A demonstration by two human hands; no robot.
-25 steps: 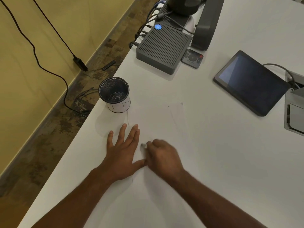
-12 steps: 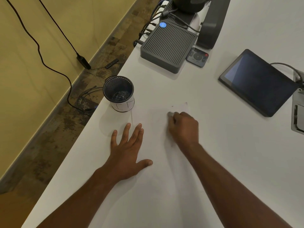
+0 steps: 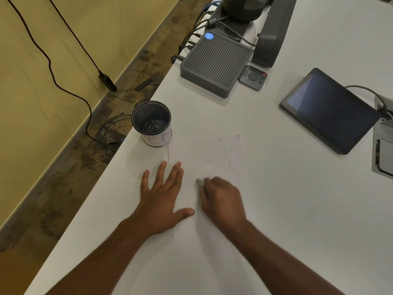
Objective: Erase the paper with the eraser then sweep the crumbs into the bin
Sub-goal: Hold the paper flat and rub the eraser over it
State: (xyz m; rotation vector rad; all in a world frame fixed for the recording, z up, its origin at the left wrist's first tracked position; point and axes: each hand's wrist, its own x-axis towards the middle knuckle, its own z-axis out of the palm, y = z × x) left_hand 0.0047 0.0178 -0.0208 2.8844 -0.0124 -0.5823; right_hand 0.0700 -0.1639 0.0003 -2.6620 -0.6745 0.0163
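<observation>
One eraser (image 3: 200, 182), nearer than before.

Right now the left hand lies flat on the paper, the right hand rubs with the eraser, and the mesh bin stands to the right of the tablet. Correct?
Not quite. In the head view the mesh bin stands far left of the tablet, at the table's left edge. The left hand does lie flat on the paper, and the right hand holds the eraser.

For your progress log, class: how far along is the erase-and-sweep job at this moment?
Done: most of the paper looks blank. In hand: the left hand lies flat on the sheet, and the right hand holds the eraser on it. Left: a few short pencil marks near the far corner, then sweeping crumbs into the bin.
</observation>
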